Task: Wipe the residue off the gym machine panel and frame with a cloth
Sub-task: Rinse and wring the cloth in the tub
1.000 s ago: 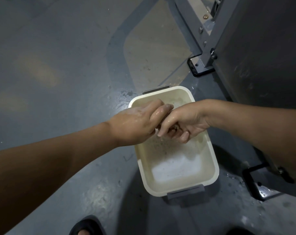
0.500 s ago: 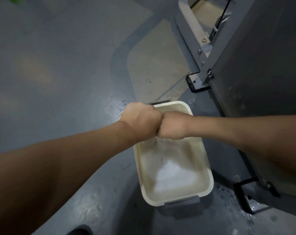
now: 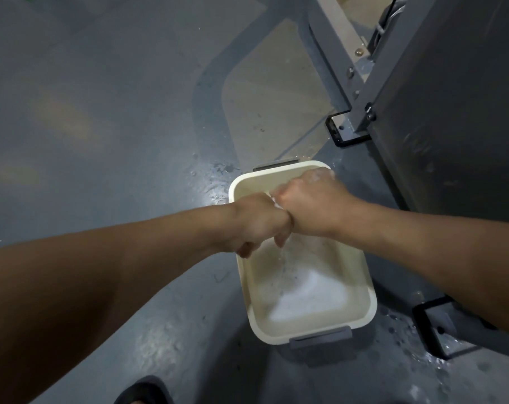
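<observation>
Cloth (image 3: 274, 200) is bunched, mostly hidden, between left grip (image 3: 256, 225) and right grip (image 3: 308, 205), both clenched on it over the tub (image 3: 257, 301). The fists have since twisted opposite ways and water (image 3: 281, 259) dribbles: wringing, wiping next.

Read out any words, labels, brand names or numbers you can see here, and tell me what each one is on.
No text can be read anywhere in this view.
Cream tub: plain, no label.
Machine panel: only smudges, no print.
Frame: bolts, no markings.
Cloth: almost hidden between the left hand and right hand; any tag is unseen.
</observation>
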A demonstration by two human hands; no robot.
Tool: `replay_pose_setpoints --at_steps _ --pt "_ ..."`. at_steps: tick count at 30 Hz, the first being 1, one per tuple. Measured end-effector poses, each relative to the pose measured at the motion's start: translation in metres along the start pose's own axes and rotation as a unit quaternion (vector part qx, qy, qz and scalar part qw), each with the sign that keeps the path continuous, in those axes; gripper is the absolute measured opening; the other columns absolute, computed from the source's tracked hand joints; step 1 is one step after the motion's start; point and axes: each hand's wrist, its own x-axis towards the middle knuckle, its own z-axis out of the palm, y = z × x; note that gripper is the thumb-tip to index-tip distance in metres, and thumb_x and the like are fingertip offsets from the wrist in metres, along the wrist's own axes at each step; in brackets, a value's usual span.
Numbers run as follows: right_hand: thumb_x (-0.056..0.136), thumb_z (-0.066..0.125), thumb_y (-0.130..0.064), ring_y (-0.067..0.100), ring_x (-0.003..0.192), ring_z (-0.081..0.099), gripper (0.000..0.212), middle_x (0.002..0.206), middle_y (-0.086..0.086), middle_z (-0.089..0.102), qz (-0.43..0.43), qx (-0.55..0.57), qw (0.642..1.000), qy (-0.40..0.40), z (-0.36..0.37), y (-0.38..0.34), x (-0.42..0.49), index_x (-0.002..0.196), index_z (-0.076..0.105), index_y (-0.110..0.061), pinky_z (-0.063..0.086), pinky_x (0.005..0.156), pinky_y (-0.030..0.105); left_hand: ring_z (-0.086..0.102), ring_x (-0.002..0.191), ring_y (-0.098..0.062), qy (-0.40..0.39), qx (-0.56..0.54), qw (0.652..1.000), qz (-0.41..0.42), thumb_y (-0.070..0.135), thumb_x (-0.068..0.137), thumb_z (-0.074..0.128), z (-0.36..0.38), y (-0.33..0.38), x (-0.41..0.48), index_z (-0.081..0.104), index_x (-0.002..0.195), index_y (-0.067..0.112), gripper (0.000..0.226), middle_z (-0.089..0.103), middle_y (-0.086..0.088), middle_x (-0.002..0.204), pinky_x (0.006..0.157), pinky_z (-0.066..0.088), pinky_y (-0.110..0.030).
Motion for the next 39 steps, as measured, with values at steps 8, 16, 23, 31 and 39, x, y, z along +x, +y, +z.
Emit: replay_pose_setpoints --at_steps 8,16,23,31,39 --pt "0.091 0.059 -0.027 0.031 0.084 0.057 0.024 0.073 -0.001 0.051 0.064 0.119 0.980 -0.148 0.005 -0.002 -0.008 0.067 0.054 -0.026 0.041 0.067 0.030 0.058 0.072 -0.025 0.071 0.352 0.917 0.173 0.031 0.092 0.058 -0.003 -0.016 0.009 0.049 0.076 0.016 0.023 0.058 0.000 0.072 0.064 0.049 -0.030" --pt "0.094 0.052 -0.020 0.013 0.055 0.007 0.042 0.057 -0.006 0.019 0.241 0.526 0.704 -0.412 0.000 0.014 -0.015 0.058 0.030 -0.027 0.006 0.053 0.025 0.051 0.069 -0.025 0.233 0.494 0.724 0.421 0.024 0.087 0.042 -0.001 -0.048 0.018 0.053 0.127 0.004 0.046 0.051 -0.012 0.104 0.041 0.047 -0.039" --pt "0.091 0.055 -0.018 0.013 0.042 0.017 0.035 0.045 -0.005 0.025 0.237 0.468 0.769 -0.365 -0.008 -0.002 -0.012 0.064 0.033 -0.022 0.014 0.045 0.019 0.048 0.050 -0.028 0.222 0.604 0.677 0.359 0.010 0.070 0.075 -0.013 -0.007 0.010 0.054 0.072 0.014 0.022 0.055 -0.006 0.062 0.045 0.016 -0.020" --pt "0.086 0.062 -0.026 0.026 0.084 0.058 0.004 0.079 -0.004 0.050 0.161 0.160 0.971 -0.075 -0.001 -0.009 -0.014 0.087 0.066 -0.026 0.039 0.067 0.028 0.044 0.071 -0.023 0.203 0.426 0.863 0.182 0.022 0.085 0.060 0.003 -0.002 0.009 0.055 0.076 0.019 0.011 0.037 0.004 0.068 0.065 0.041 -0.029" --pt "0.085 0.070 -0.035 0.035 0.099 0.067 0.020 0.102 0.005 0.069 0.036 0.043 0.998 -0.022 0.002 -0.003 -0.010 0.104 0.073 -0.028 0.038 0.071 0.033 0.031 0.042 -0.023 0.070 0.071 0.993 0.059 0.004 0.078 0.065 0.007 -0.007 0.007 0.051 0.057 0.007 0.026 0.034 -0.003 0.045 0.046 0.028 -0.026"
